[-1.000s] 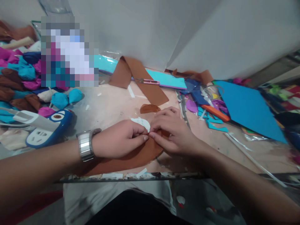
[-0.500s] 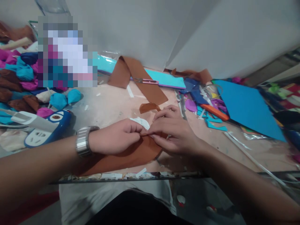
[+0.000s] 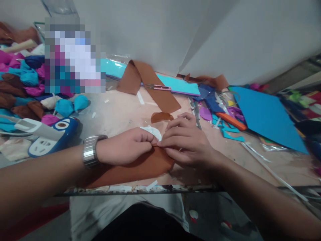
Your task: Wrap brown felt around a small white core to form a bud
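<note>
A brown sheet (image 3: pixel 135 172) lies near the table's front edge, partly under my hands. My left hand (image 3: pixel 130 145), with a metal watch (image 3: pixel 90 151) at the wrist, is closed and pinches the sheet's upper edge. My right hand (image 3: pixel 188 142) meets it at the fingertips, thumb and forefinger pressed on the same brown edge, its other fingers loosely curled. Just behind the fingertips sits a white round piece (image 3: pixel 152 132), partly hidden. A small brown cut piece (image 3: pixel 162 117) lies beyond it.
Pink-handled thread snips (image 3: pixel 159 87) rest on a folded brown strip (image 3: pixel 165 100). A blue power socket (image 3: pixel 67 134) and colourful wrapped bundles (image 3: pixel 64 107) are on the left. On the right are an orange cutter (image 3: pixel 232 121), scraps and a blue sheet (image 3: pixel 268 117).
The view has shifted slightly. My right thumb and forefinger have moved a little on the brown edge. Both hands still pinch it at nearly the same place.
</note>
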Motion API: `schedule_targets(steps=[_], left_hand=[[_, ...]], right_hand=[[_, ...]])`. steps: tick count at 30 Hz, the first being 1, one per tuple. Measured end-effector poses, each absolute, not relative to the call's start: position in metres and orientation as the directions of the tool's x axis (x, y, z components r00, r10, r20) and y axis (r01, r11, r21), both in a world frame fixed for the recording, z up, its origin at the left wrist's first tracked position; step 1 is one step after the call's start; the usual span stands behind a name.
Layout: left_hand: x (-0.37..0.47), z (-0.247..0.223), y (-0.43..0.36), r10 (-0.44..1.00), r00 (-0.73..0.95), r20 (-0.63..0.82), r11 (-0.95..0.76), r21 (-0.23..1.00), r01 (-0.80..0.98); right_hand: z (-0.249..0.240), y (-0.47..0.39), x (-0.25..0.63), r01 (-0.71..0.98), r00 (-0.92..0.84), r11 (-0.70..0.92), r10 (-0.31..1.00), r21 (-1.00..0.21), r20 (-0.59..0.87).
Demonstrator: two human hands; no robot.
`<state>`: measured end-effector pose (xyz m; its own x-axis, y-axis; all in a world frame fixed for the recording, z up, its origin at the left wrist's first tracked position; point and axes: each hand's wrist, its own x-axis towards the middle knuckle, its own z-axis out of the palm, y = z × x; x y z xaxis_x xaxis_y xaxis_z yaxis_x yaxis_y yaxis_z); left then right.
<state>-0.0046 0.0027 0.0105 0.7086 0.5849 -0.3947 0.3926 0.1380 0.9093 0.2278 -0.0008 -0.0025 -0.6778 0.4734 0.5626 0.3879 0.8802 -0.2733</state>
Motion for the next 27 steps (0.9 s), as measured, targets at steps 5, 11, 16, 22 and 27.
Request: schedule_targets(steps=[5, 11, 16, 22, 27], left_hand=[[-0.0047, 0.0121, 0.0038, 0.632, 0.690, -0.351, 0.133, 0.927, 0.350], [-0.0043, 0.0099, 0.0027, 0.609, 0.692, -0.388, 0.144, 0.912, 0.384], [-0.0039, 0.0091, 0.0025, 0.630, 0.701, -0.334, 0.061, 0.921, 0.385], [-0.0043, 0.0097, 0.0028, 0.651, 0.717, -0.250, -0.092, 0.911, 0.402], [-0.0045, 0.0101, 0.0021, 0.695, 0.698, -0.171, -0.259, 0.846, 0.465]], right_hand=[[-0.0021, -0.0008, 0.2286, 0.400, -0.682, 0.886, 0.459, -0.236, 0.569], [-0.0019, -0.0014, 0.2284, 0.423, -0.666, 0.870, 0.488, -0.253, 0.563], [-0.0010, -0.0025, 0.2278, 0.459, -0.657, 0.841, 0.538, -0.286, 0.528], [-0.0011, -0.0027, 0.2272, 0.462, -0.649, 0.827, 0.562, -0.321, 0.513], [-0.0012, -0.0033, 0.2267, 0.479, -0.628, 0.804, 0.594, -0.352, 0.503]])
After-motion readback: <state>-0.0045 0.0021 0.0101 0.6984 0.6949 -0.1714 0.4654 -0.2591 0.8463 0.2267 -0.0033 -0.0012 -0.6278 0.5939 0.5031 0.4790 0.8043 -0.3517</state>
